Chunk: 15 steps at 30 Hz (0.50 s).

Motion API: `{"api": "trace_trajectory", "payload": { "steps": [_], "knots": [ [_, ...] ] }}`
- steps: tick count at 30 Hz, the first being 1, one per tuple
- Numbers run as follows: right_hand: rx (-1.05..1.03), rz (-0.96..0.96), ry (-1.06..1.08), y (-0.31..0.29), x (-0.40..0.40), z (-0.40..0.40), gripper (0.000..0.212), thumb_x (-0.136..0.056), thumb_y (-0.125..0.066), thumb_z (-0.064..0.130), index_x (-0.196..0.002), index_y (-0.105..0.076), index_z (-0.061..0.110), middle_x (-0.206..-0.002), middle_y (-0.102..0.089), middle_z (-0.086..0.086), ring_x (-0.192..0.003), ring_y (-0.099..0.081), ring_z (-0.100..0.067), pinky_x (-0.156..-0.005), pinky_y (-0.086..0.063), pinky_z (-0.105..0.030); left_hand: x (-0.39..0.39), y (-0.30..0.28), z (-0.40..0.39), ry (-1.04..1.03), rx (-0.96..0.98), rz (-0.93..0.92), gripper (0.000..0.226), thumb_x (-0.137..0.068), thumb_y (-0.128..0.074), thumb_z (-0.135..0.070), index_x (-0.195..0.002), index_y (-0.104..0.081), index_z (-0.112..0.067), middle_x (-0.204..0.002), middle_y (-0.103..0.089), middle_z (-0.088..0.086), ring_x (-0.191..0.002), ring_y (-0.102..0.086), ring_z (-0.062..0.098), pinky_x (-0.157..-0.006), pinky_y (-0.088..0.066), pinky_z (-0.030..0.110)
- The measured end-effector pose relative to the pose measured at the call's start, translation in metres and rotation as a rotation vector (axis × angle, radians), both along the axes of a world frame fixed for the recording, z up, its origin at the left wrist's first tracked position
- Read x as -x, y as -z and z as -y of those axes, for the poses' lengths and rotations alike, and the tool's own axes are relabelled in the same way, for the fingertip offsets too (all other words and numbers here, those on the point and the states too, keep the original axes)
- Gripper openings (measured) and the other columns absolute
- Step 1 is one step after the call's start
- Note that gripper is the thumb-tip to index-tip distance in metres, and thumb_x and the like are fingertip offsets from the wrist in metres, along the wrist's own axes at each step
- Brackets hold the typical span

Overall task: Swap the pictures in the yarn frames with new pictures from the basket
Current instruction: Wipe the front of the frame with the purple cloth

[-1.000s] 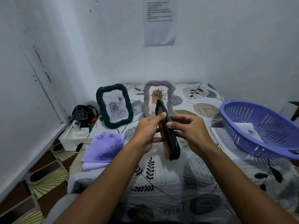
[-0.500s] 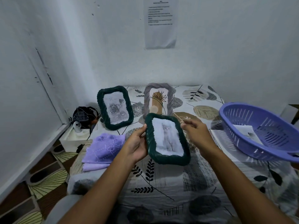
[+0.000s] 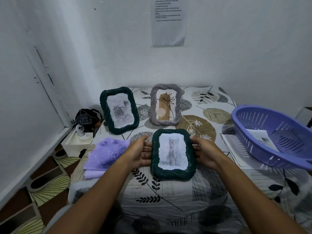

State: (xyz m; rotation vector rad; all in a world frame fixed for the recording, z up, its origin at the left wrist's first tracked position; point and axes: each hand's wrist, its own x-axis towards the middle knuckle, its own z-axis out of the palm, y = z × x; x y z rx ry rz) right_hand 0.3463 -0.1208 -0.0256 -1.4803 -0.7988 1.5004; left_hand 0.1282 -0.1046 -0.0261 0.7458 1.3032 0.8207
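Yarn frames dominate the head view, the nearest a dark green frame (image 3: pixel 173 153) held between a person's two hands over a leaf-print bedsheet (image 3: pixel 168 196). Its long axis runs upright, top edge tipped away from the camera, face turned toward the viewer. The border is thick twisted dark green yarn with rounded corners, and inside it sits a grey cat picture (image 3: pixel 173 153) on pale paper.

The left hand (image 3: pixel 140 153) meets the frame's left edge, fingers fairly straight and reaching behind it, thumb raised near the upper corner. The right hand (image 3: pixel 203 152) meets the right edge, fingers curled around the rim and behind.

Farther back, a second green frame (image 3: pixel 119 110) with a rose drawing stands leaning, tilted slightly left. Just beside it to the right stands a grey frame (image 3: pixel 166 105) holding a tan and white plant print.

A purple basket (image 3: pixel 273 137) sits tilted at the right, with paper sheets (image 3: pixel 260 138) inside and more paper beneath it. A folded lilac cloth (image 3: pixel 106 153) lies left of the hands. A printed notice (image 3: pixel 168 21) hangs on the white wall.
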Motion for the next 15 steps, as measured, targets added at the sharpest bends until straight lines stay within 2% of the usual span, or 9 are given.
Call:
{"api": "trace_trajectory", "payload": {
  "steps": [4,9,15],
  "knots": [
    [-0.025,0.112,0.013,-0.001,0.006,-0.008,0.030,-0.096,-0.054,0.030,-0.093,-0.061,0.002,-0.080,-0.060,-0.010,-0.073,-0.057,-0.024,-0.063,-0.046,-0.033,0.003,-0.006,-0.006,0.029,-0.015,-0.084,0.051,-0.096,-0.042,-0.050,-0.090,-0.061,-0.003,-0.072,-0.063,0.008,-0.061,-0.061,0.021,-0.059,-0.053,0.033],
    [-0.005,0.238,0.018,-0.002,0.006,-0.020,0.035,-0.094,-0.053,0.037,-0.086,-0.060,0.003,-0.066,-0.052,-0.006,-0.056,-0.048,-0.019,-0.054,-0.039,-0.027,0.004,-0.011,-0.011,0.075,-0.026,-0.124,0.057,-0.097,-0.039,-0.052,-0.081,-0.061,-0.002,-0.061,-0.062,0.009,-0.057,-0.058,0.021,-0.062,-0.051,0.031],
    [0.030,0.369,-0.048,0.004,0.004,-0.027,0.036,-0.094,-0.051,0.041,-0.087,-0.059,0.007,-0.067,-0.047,-0.004,-0.054,-0.041,-0.016,-0.051,-0.033,-0.025,0.004,-0.011,-0.014,0.142,-0.043,-0.197,0.056,-0.097,-0.039,-0.052,-0.086,-0.058,0.000,-0.069,-0.057,0.013,-0.060,-0.055,0.024,-0.059,-0.050,0.031]
  ]
}}
